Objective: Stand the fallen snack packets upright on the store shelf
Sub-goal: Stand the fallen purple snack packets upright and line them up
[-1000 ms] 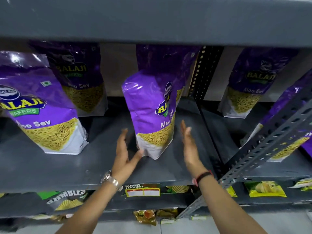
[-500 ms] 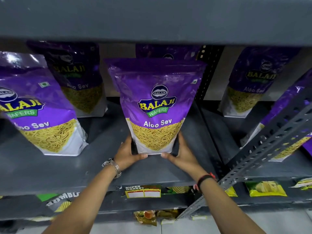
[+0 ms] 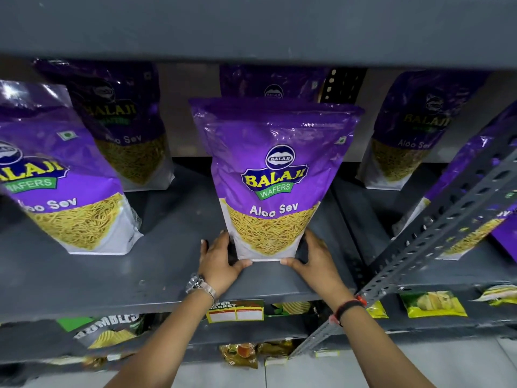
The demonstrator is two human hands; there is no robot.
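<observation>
A purple Balaji Aloo Sev packet (image 3: pixel 272 175) stands upright in the middle of the grey shelf (image 3: pixel 112 281), its front facing me. My left hand (image 3: pixel 221 261) presses its lower left corner and my right hand (image 3: pixel 313 261) presses its lower right corner, both thumbs under the bottom edge. Another packet (image 3: pixel 271 82) stands right behind it, mostly hidden. A front left packet (image 3: pixel 67 186) and a back left packet (image 3: pixel 126 121) also stand upright.
A slanted perforated metal strut (image 3: pixel 447 219) crosses the right side in front of more purple packets (image 3: pixel 408 130). The upper shelf (image 3: pixel 251 26) hangs low overhead. Chip packets (image 3: pixel 433 303) and a price label (image 3: pixel 236 312) sit on the shelf below.
The middle packet was edge-on between my open hands; it has turned to face front and both hands now grip its bottom corners. Since half a second ago it barely shifted.
</observation>
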